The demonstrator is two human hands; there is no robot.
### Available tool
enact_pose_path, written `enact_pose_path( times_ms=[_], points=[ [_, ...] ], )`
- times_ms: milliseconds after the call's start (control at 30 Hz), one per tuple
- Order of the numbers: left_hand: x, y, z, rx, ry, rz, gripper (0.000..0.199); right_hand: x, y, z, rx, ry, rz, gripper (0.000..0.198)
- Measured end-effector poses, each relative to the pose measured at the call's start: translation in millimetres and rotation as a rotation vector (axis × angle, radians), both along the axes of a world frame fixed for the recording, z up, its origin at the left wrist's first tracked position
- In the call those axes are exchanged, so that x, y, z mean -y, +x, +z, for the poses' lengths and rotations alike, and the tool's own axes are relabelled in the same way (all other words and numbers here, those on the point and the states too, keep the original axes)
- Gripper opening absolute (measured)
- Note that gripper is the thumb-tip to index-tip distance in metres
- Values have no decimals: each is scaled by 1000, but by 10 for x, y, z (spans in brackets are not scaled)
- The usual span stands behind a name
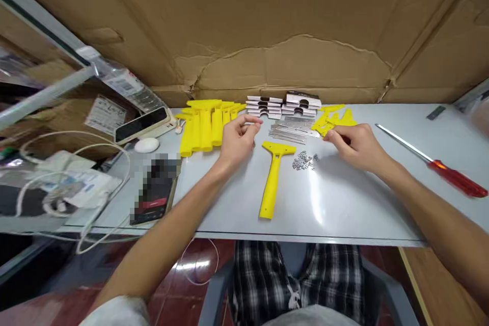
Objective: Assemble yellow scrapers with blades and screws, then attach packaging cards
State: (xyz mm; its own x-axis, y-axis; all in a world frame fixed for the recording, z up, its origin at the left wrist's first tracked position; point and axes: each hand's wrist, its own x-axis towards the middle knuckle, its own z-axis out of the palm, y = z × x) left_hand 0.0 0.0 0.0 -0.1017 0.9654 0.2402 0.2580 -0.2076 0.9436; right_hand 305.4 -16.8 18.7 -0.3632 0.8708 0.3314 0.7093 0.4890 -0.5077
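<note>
A yellow scraper handle (pixel 272 178) with a wide T-shaped head lies on the table between my hands. My left hand (pixel 240 138) hovers to its upper left, beside a pile of similar yellow handles (pixel 202 125); its fingers are loosely bent and apart, with nothing visible in them. At the right, my right hand (pixel 355 145) has thumb and fingers pinched on the edge of a small yellow plate (pixel 324 128) in a pile of such pieces. Flat metal blades (pixel 292 130) lie between the hands, with small screws (pixel 303 161) heaped in front of them.
Small white boxes (pixel 264 106) are stacked at the back against the cardboard wall (pixel 286 25). A red-handled screwdriver (pixel 456 177) lies at the right. On the left are a phone (pixel 155 193), another upright phone (pixel 141 125), a white oval object (pixel 146 145) and cables (pixel 103 204).
</note>
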Motion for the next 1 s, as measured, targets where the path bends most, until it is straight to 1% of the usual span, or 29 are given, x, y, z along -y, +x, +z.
enact_pose_path(
  times_ms=[133, 200, 267, 333, 433, 533, 633, 733, 767, 800, 900, 1000],
  points=[
    [95, 23, 67, -278, 105, -41, 11, -3, 58, 34, 68, 40, 10, 42],
    [147, 46, 73, -449, 167, -56, 13, -20, 76, 21, 113, 41, 17, 42],
    [196, 65, 62, -572, 199, -68, 14, -38, 83, -1, 150, 29, 23, 42],
    [241, 60, 52, -628, 203, -67, 15, -47, 82, -17, 175, 9, 27, 41],
    [310, -32, 80, -653, 221, 1, 16, -45, 79, -14, 196, -13, 29, 41],
    [393, -277, 180, -685, 272, 104, 17, -40, 84, -3, 205, -19, 34, 41],
    [485, -697, 335, -729, 311, 246, 17, -45, 99, -12, 217, -20, 55, 42],
    [592, -1207, 487, -760, 240, 465, 23, -53, 115, -36, 218, -20, 68, 44],
    [636, -1365, 524, -764, 198, 525, 26, -55, 119, -43, 215, -22, 71, 44],
    [685, -1505, 549, -771, 154, 553, 27, -56, 121, -49, 214, -25, 74, 44],
    [851, -1782, 543, -754, 87, 618, 33, -55, 115, -56, 229, -44, 78, 42],
    [1026, -1844, 443, -818, 7, 603, 34, -53, 99, -50, 263, -65, 80, 42]
  ],
)
